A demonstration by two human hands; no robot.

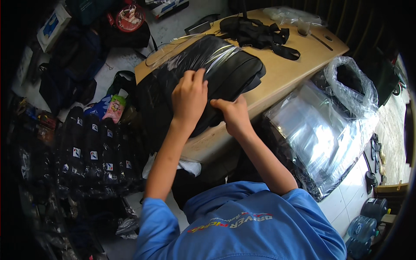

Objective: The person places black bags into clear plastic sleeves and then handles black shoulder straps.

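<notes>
A black fabric bag (232,71), partly covered by a clear plastic sleeve (182,56), lies at the near left of the wooden table. My left hand (190,96) is on top of it, fingers bent and closed on the plastic sleeve near its edge. Lower and to the right, my right hand (234,115) grips the near side of the black bag, thumb on the outside. The right fingers are mostly hidden behind the fabric.
Black straps (255,32) and a clear cup (304,28) are on the table (277,82). Clear plastic sleeves (312,125) are stacked at the right. Wrapped black bags (93,147) fill the left floor; water jugs (362,227) stand at lower right.
</notes>
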